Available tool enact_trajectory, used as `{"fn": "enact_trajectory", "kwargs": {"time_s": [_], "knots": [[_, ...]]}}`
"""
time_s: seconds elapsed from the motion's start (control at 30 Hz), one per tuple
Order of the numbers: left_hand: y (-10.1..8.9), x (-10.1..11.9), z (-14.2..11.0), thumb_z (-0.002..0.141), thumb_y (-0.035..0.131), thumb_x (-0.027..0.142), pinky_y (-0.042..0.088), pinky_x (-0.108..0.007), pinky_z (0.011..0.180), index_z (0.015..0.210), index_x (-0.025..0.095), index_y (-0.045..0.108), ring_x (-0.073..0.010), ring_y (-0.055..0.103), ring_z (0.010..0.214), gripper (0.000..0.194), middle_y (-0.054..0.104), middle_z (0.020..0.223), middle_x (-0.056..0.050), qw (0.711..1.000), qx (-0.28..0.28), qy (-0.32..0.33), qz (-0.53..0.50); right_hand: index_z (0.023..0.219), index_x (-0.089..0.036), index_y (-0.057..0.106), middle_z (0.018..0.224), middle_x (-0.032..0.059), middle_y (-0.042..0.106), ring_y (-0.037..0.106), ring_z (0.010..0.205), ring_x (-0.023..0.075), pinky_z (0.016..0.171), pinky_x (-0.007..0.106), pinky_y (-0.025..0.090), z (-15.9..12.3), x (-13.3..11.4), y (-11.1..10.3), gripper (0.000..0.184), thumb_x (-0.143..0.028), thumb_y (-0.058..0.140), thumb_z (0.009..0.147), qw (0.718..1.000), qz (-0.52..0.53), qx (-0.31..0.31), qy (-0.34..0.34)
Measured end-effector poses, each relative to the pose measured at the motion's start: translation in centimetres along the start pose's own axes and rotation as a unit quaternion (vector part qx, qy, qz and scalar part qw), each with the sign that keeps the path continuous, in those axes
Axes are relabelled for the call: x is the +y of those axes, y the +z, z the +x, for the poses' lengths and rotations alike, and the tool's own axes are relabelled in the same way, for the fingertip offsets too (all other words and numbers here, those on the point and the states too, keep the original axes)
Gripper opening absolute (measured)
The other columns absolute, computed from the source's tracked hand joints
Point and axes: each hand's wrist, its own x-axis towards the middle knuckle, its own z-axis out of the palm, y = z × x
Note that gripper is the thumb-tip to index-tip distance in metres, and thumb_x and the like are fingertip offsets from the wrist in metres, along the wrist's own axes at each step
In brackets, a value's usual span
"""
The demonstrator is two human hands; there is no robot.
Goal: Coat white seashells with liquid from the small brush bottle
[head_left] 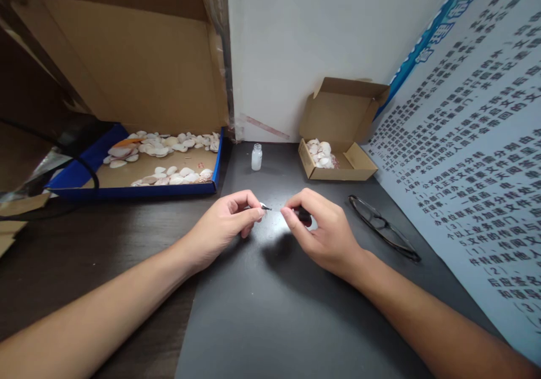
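Over the dark mat, my left hand [236, 216] is closed in a pinch. A little white and a thin dark tip [266, 207] show at its fingertips, too small to name. Facing it across a narrow gap, my right hand [319, 227] is closed around a black cap-like piece [302, 214], mostly hidden by the fingers. A faint thin line seems to run between the two, but whether it joins them I cannot tell. Beyond my hands, a small glass bottle [256, 158] stands upright without a lid, with whitish contents.
A blue-edged cardboard box [177, 189] with several white shells [156, 149] lies open at left. A smaller open carton [338, 173] with shells [321, 153] stands back right. Black-framed glasses [384, 229] lie right of my right hand. A printed sheet [465, 142] borders the right side.
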Motion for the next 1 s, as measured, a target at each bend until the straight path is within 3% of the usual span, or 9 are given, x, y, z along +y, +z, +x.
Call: {"fn": "enact_trajectory", "kwargs": {"time_s": [0.13, 0.33, 0.77, 1.0], "knots": [[0.06, 0.21, 0.01, 0.079, 0.068, 0.032, 0.027, -0.022, 0.053, 0.076, 0.017, 0.057, -0.0067, 0.039, 0.053, 0.019, 0.047, 0.059, 0.006, 1.0, 0.004, 0.001, -0.004, 0.08, -0.018, 0.056, 0.075, 0.0004, 0.06, 0.05, 0.065, 0.0104, 0.058, 0.023, 0.035, -0.07, 0.31, 0.21, 0.012, -0.023, 0.053, 0.091, 0.998, -0.028, -0.051, 0.029], [0.15, 0.24, -0.03, 0.083, 0.064, 0.034, 0.027, -0.022, 0.052, 0.08, 0.017, 0.056, -0.0072, 0.038, 0.053, 0.019, 0.045, 0.059, 0.006, 0.999, -0.018, 0.006, 0.034, 0.081, -0.017, 0.055, 0.075, 0.0003, 0.056, 0.049, 0.065, 0.0095, 0.061, 0.023, 0.038, -0.05, 0.09, -0.06, 0.013, -0.022, 0.052, 0.092, 1.0, 0.01, -0.003, 0.012], [-0.14, -0.13, -0.03, 0.087, 0.056, 0.029, 0.029, -0.021, 0.053, 0.085, 0.019, 0.049, -0.0065, 0.037, 0.053, 0.012, 0.043, 0.059, 0.008, 0.998, -0.046, 0.002, 0.036, 0.081, -0.017, 0.056, 0.076, -0.0014, 0.054, 0.046, 0.065, 0.0081, 0.061, 0.023, 0.036, -0.17, 0.08, 0.12, 0.012, -0.022, 0.053, 0.092, 0.998, 0.037, -0.049, -0.004], [-0.02, 0.2, -0.06, 0.085, 0.055, 0.028, 0.028, -0.022, 0.054, 0.082, 0.018, 0.049, -0.0064, 0.037, 0.054, 0.012, 0.042, 0.061, 0.007, 0.997, -0.053, -0.004, 0.063, 0.08, -0.016, 0.055, 0.074, -0.0012, 0.053, 0.046, 0.065, 0.0084, 0.061, 0.023, 0.036, -0.16, 0.09, 0.09, 0.012, -0.02, 0.053, 0.091, 1.0, 0.025, -0.008, 0.007]]}}
